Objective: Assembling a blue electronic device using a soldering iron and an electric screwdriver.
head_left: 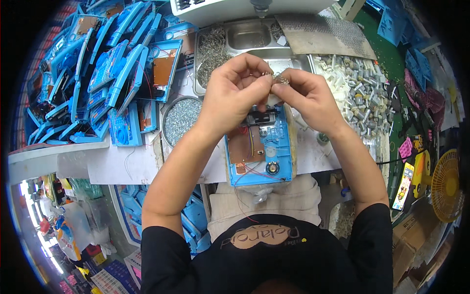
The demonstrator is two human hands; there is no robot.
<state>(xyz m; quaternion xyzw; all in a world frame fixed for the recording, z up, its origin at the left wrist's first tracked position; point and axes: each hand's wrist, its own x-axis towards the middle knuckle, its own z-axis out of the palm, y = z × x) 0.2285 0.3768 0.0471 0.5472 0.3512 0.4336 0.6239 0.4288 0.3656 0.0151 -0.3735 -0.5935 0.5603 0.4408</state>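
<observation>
In front of my chest, both hands meet above an open blue plastic housing (pixel 285 147). My left hand (pixel 234 90) is closed, thumb and forefinger pinched at a small clump of wiry metal pieces (pixel 280 80), which look like springs. My right hand (pixel 309 97) pinches the same clump from the other side. How many pieces each hand holds is too small to tell. Inside the housing are a brown circuit board (pixel 245 147), thin coloured wires and a round speaker (pixel 272 168). My fingers hide part of the housing's far end.
A heap of similar blue housings (pixel 112 73) fills the left. A metal tray (pixel 235 49) holds wiry metal parts; a round bowl (pixel 182 120) holds screws. Grey cylindrical parts (pixel 374 90) and white plastic pieces (pixel 338 78) lie at right, near a phone (pixel 403 186) and yellow fan (pixel 445 179).
</observation>
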